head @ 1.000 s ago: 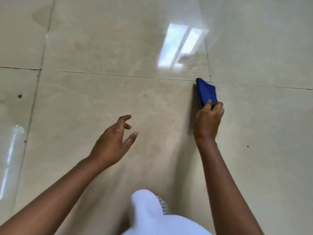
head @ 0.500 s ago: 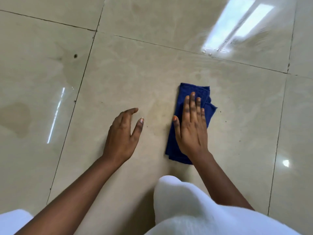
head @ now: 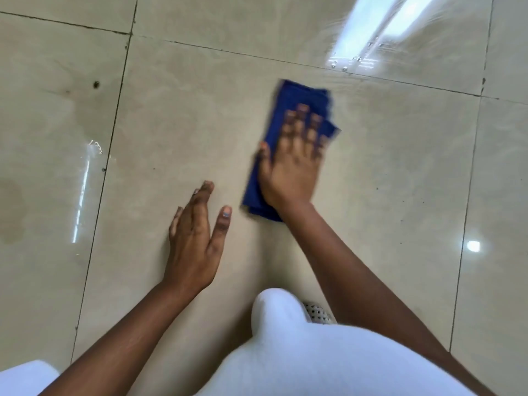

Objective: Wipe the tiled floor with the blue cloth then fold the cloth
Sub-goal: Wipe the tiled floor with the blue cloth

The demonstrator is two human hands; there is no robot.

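Beige glossy tiles make up the tiled floor (head: 177,115), crossed by dark grout lines (head: 114,130) that meet near the upper left and again at the upper right. On the large middle tile lies the blue cloth (head: 303,98), a dark blue rag folded into a long strip that runs from upper right toward lower left, its edges smeared by motion blur.

The right hand (head: 291,167) lies flat on top of the cloth, palm down. Its fingers (head: 300,121) are straight and slightly spread, pressing the fabric against the tile rather than curling round it, with the thumb at the cloth's left edge. The far end of the cloth shows beyond the fingertips and the near end shows below the wrist.

The left hand (head: 194,238) is just beside the cloth's near end, apart from it, with nothing in it. Its fingers are extended and relaxed, thumb angled out to the right; whether the palm touches the floor or hangs just above it cannot be told.

A white-clad knee (head: 274,312) rises between the 2 forearms at the bottom, and a patterned bit of footwear (head: 317,312) peeks out beside it. A bright window reflection (head: 380,27) gleams on the tiles at the upper right, a dark speck (head: 96,84) marks the left tile, and a faint brownish stain (head: 11,212) sits at the left edge.
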